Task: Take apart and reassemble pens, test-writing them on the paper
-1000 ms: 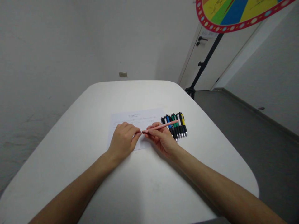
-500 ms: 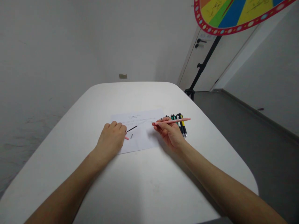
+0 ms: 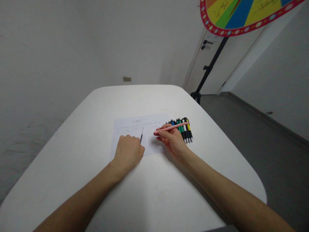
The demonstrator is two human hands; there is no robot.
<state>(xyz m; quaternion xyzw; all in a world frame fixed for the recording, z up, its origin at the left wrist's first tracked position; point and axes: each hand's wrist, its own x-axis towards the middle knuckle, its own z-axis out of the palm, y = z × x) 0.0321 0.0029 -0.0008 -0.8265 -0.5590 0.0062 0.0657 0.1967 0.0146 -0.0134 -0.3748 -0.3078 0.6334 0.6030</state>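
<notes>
My left hand is closed over the lower part of the paper, knuckles up. A thin pen refill, dark at its lower part and pale toward the far end, sticks out between its thumb and fingers and points away from me. My right hand pinches a pink pen barrel, held slanted just above the paper, its right end higher. The two hands are apart, with the refill left of the barrel's near end. Beneath them lies a white sheet of paper with some lines of writing.
Several click pens with green, white, yellow and blue parts lie side by side just beyond my right hand. The white table has rounded corners. Behind it stand a wall and a colourful wheel on a black stand.
My left hand has moved right and nearer, and the refill has swung from pointing right to pointing away. The small pink piece and grey spring-like piece are out of sight. The barrel shifted slightly left.
</notes>
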